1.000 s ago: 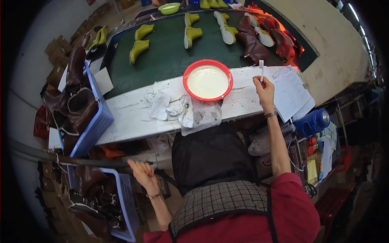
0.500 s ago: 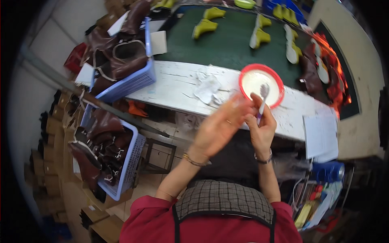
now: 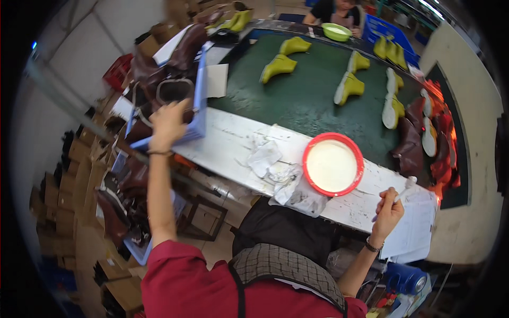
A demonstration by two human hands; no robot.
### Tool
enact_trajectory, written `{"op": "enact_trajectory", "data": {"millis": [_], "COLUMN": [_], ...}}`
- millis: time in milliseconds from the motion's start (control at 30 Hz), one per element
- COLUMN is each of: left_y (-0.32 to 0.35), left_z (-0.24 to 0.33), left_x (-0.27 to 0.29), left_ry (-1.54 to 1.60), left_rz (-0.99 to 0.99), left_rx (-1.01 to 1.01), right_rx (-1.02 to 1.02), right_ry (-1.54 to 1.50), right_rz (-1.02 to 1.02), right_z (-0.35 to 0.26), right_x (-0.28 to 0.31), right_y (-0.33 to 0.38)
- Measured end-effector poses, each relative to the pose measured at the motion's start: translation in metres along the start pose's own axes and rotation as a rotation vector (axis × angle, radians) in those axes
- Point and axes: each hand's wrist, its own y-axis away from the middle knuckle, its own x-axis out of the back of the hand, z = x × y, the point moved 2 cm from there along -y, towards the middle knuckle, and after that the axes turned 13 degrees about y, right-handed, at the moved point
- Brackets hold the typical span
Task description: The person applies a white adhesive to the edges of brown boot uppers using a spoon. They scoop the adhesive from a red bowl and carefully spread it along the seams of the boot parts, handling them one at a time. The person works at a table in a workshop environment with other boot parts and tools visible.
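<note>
My left hand (image 3: 168, 124) is stretched out over the upper blue basket, its fingers at the top opening of a brown boot (image 3: 174, 91). Motion blur and the boot hide whether those fingers have closed on it. At the right, my right hand (image 3: 388, 213) is closed round the handle of a small brush (image 3: 407, 188), whose whitish head points up and right, above papers. Between my hands, a red-rimmed bowl (image 3: 360, 168) of creamy white liquid stands on the white bench (image 3: 228, 130).
Beyond the bench, a dark green surface (image 3: 318, 108) bears yellow-green boot pieces (image 3: 279, 67) and brown boots (image 3: 409, 146). Crumpled white cloth (image 3: 263, 158) lies left of the bowl. Papers (image 3: 409, 233) hang off the bench. Another person (image 3: 321, 11) is at the far side. A lower basket (image 3: 139, 252) holds more boots.
My hands have moved apart: the left from beside the bowl to the basket of boots, the right, still holding the brush, out to the right. The view has shifted, showing another person.
</note>
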Motion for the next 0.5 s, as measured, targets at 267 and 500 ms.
{"op": "enact_trajectory", "data": {"millis": [267,500], "left_y": [-0.027,0.024], "left_z": [-0.095,-0.040], "left_x": [0.029,0.176], "left_ry": [0.485,0.549], "left_rz": [0.002,0.685], "left_rx": [-0.311,-0.319], "right_rx": [-0.078,0.364], "right_ry": [0.254,0.757], "right_rz": [-0.171,-0.055], "right_z": [0.027,-0.014], "right_x": [0.007,-0.023], "right_y": [0.011,0.000]}}
